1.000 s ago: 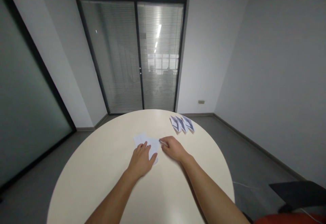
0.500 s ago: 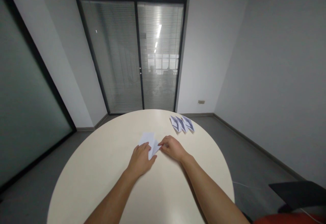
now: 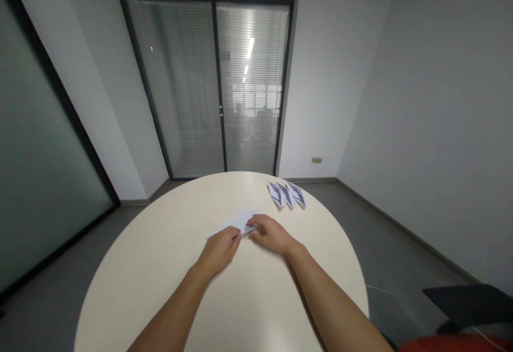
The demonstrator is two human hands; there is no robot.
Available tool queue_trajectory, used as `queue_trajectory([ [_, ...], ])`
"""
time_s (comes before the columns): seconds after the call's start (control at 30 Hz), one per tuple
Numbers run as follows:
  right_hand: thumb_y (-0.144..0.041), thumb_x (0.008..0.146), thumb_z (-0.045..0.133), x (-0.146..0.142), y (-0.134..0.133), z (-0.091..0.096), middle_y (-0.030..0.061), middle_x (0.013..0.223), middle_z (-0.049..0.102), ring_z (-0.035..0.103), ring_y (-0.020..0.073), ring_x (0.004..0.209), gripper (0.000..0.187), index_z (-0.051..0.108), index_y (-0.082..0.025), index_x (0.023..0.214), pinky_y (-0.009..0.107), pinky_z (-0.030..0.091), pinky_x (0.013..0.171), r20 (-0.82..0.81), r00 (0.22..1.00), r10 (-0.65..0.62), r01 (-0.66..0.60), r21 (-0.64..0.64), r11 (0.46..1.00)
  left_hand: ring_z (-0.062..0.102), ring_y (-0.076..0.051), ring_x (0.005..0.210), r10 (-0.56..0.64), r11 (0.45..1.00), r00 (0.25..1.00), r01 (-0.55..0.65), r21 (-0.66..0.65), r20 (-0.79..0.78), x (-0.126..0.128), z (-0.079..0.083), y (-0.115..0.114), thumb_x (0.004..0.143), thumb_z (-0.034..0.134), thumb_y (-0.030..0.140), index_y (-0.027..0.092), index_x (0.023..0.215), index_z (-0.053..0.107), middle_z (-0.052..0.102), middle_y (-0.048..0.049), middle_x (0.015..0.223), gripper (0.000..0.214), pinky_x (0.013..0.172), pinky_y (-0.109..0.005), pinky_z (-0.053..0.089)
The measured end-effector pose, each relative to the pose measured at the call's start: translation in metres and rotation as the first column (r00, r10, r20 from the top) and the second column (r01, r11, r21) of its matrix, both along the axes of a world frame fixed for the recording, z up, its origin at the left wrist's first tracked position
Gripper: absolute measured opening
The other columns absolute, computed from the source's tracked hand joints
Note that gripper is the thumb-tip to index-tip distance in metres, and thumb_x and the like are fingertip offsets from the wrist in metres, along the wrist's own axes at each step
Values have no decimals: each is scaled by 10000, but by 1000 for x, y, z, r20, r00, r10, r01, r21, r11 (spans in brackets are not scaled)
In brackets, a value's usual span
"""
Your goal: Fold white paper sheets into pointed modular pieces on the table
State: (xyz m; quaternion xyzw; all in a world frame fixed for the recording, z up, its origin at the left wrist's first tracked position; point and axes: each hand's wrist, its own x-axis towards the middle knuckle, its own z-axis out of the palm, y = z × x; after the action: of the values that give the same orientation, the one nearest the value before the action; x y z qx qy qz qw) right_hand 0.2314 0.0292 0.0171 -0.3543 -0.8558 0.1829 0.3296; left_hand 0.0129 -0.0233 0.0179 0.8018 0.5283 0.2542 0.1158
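One sheet of white paper (image 3: pixel 242 218) is between our two hands, over the far half of the round worktop (image 3: pixel 152 266), close to its middle. We have our left hand (image 3: pixel 220 247) at the near edge of the sheet, thumb and fingers drawn together and pinching it. Our right hand (image 3: pixel 271 233) is just beside, fingers curled and seeming to nip the same edge between thumb and fingertips; the exact grip is too small to be sure of.

As we judge it, folding is in progress: the near edge looks turned or creased, while most of the sheet is broad and flat, so much of its shaping appears left. Beyond our right hand, near the worktop's far right rim, a row of folded papers (image 3: pixel 286 195) lies close together, apparently done. They overlap, so we cannot count them surely.

We can read no brand, label or writing on any of the paper. Farther out, we face glass doors (image 3: pixel 180 95) with blinds, and a small wall plate (image 3: pixel 316 160) with nothing legible on it. A chair (image 3: pixel 473 304) stands at our lower right.
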Motion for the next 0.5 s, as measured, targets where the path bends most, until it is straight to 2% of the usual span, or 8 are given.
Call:
queue_trajectory([
  [0.13, -194, 869, 636, 2, -1, 2, 63, 1080, 730, 648, 216, 1038, 216, 724, -214, 1066, 400, 380, 1053, 117, 992, -51, 54, -21, 998, 671, -212, 1017, -33, 999, 996, 35, -20, 79, 2, 3, -1, 999, 415, 307, 240, 1085, 708, 742, -59, 1101, 313, 903, -295, 477],
  [0.23, -277, 926, 611, 3, -1, 4, 52, 1063, 734, 650, 218, 1033, 152, 721, -223, 1014, 463, 290, 1114, 158, 983, -96, 102, -33, 994, 674, -209, 972, 4, 1000, 995, -5, 11, 100, 2, 4, -1, 992, 437, 328, 241, 1040, 713, 746, -50, 1064, 293, 866, -294, 482],
  [0.3, -312, 953, 585, 4, -1, 4, 49, 1025, 742, 655, 214, 1013, 163, 714, -219, 989, 464, 270, 1125, 162, 979, -123, 131, -41, 991, 676, -204, 970, 47, 998, 994, -51, 40, 99, 0, 4, -1, 979, 468, 344, 248, 1041, 709, 746, -40, 1068, 267, 862, -294, 483],
  [0.4, -341, 984, 540, 4, 1, 3, 38, 923, 744, 663, 195, 915, 214, 702, -208, 941, 436, 281, 1120, 156, 970, -186, 191, -16, 981, 679, -199, 981, 109, 991, 989, -116, 70, 102, -2, 2, 2, 961, 490, 331, 249, 1065, 700, 745, -30, 1080, 248, 875, -294, 486],
  [0.5, -380, 989, 530, 5, 3, 3, 48, 919, 743, 653, 197, 878, 247, 706, -209, 958, 375, 368, 1031, 119, 961, -250, 250, 11, 968, 682, -198, 962, 161, 981, 980, -172, 92, 121, -5, 0, 6, 954, 480, 308, 239, 1045, 698, 748, -32, 1060, 246, 855, -297, 493],
])
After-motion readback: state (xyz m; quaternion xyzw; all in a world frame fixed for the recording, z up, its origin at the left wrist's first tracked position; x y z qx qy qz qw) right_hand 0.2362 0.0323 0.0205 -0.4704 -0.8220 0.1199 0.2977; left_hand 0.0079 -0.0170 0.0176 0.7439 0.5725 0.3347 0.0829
